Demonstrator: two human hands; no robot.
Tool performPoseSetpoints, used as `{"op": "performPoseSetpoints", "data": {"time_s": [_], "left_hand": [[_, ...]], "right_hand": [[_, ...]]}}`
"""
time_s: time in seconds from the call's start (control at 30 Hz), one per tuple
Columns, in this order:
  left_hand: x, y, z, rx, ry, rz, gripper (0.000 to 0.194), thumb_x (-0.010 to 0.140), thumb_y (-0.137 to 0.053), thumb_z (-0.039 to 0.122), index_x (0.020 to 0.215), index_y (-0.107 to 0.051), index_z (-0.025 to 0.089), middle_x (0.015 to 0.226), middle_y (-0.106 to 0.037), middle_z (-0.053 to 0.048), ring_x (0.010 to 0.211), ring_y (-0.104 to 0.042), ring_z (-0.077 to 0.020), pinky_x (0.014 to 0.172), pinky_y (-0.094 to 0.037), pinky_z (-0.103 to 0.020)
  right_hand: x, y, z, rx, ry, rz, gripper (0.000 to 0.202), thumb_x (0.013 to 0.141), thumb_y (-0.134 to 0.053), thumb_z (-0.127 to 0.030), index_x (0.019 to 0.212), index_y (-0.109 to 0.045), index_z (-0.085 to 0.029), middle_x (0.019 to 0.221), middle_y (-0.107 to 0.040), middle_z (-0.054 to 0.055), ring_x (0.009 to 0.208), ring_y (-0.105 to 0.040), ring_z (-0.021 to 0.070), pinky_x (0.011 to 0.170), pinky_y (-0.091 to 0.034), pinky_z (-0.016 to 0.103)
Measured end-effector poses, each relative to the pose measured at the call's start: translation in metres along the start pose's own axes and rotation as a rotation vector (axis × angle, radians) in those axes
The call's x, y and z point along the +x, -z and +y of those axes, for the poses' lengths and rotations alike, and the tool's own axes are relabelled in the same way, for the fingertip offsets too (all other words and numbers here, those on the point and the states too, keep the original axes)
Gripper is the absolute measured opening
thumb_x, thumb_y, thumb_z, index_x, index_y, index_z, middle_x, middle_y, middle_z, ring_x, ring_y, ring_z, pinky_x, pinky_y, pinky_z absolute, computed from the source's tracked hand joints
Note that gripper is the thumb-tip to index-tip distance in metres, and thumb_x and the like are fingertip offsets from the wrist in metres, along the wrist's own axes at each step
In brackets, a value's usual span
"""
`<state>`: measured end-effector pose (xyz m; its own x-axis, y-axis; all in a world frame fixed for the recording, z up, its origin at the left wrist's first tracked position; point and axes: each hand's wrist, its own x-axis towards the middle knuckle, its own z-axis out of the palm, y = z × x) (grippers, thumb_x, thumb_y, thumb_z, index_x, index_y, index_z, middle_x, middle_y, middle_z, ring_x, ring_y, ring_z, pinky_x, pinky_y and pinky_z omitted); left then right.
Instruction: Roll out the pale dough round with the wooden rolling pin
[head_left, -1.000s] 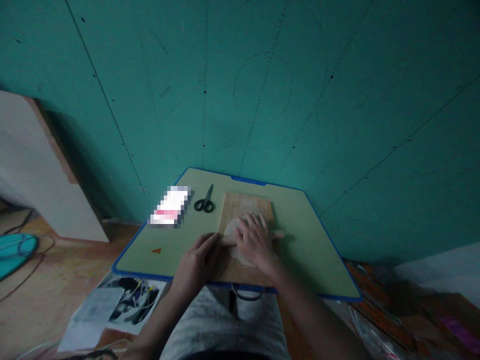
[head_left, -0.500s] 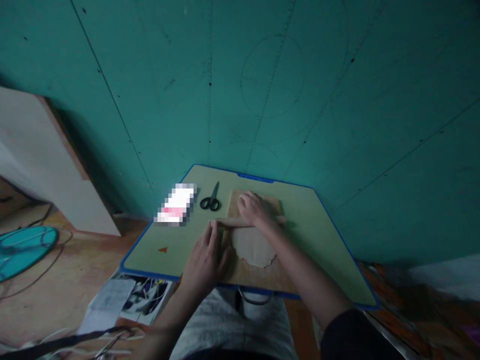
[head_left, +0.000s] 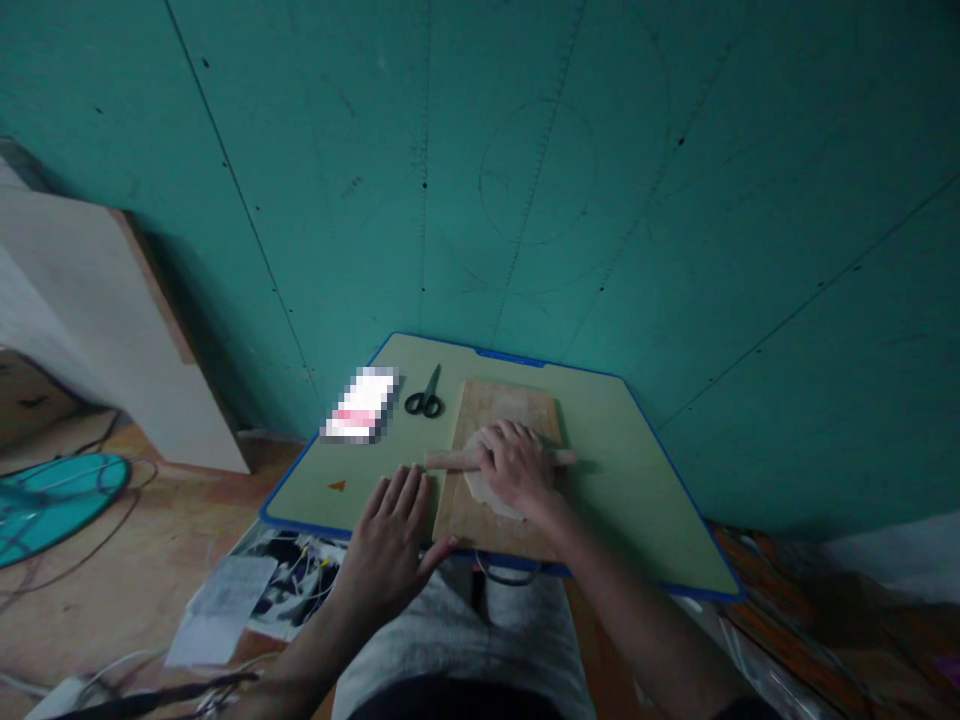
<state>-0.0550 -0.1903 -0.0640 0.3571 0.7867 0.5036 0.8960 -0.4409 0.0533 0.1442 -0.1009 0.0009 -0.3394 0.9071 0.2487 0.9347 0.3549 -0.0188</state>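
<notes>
A wooden rolling pin lies across a flattened sheet of pale dough. My right hand is over the middle of the pin, its fingers curled across it, covering part of the dough. Under the dough is a wooden board, partly dusted white at its far end. To the left of the board, my left hand rests flat near the table's front edge, fingers stretched out and thumb by the board's near corner. It holds nothing.
The pale green table has a blue rim and stands by a green wall. Black scissors, a pixelated phone-like object and a small orange scrap lie on its left side. Below left is a box of cables.
My left hand has let go of the pin's left end and moved down onto the table. My right hand and the pin have come nearer to me over the dough.
</notes>
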Motion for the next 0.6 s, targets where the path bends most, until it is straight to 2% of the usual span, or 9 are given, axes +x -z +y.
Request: {"op": "performPoseSetpoints", "data": {"time_s": [0.13, 0.3, 0.6], "left_hand": [[-0.011, 0.006, -0.001, 0.003, -0.014, 0.024, 0.076, 0.093, -0.043, 0.064, 0.146, -0.042, 0.009, 0.144, -0.052, -0.022, 0.136, -0.047, -0.0357, 0.110, -0.041, -0.052], [-0.039, 0.021, -0.006, 0.079, -0.011, -0.006, 0.075, 0.095, -0.044, 0.059, 0.149, -0.036, 0.008, 0.146, -0.051, -0.021, 0.135, -0.048, -0.0341, 0.109, -0.042, -0.050], [-0.073, 0.035, -0.031, 0.051, 0.080, -0.048, 0.056, 0.098, -0.044, 0.041, 0.150, -0.037, 0.021, 0.146, -0.052, -0.013, 0.135, -0.050, -0.0314, 0.109, -0.042, -0.055]], "right_hand": [[0.008, 0.000, 0.001, 0.005, -0.029, -0.022, 0.027, 0.100, -0.041, -0.037, 0.100, -0.065, -0.024, 0.111, -0.067, 0.006, 0.104, -0.058, 0.0234, 0.088, -0.040, 0.035], [0.030, -0.004, 0.006, 0.000, -0.045, -0.057, 0.034, 0.101, -0.036, -0.039, 0.101, -0.066, -0.023, 0.113, -0.066, 0.008, 0.106, -0.058, 0.0242, 0.090, -0.040, 0.036], [0.069, -0.008, 0.022, 0.070, -0.018, -0.075, 0.035, 0.102, -0.033, -0.032, 0.100, -0.066, -0.020, 0.111, -0.067, 0.010, 0.106, -0.058, 0.0226, 0.091, -0.039, 0.034]]}}
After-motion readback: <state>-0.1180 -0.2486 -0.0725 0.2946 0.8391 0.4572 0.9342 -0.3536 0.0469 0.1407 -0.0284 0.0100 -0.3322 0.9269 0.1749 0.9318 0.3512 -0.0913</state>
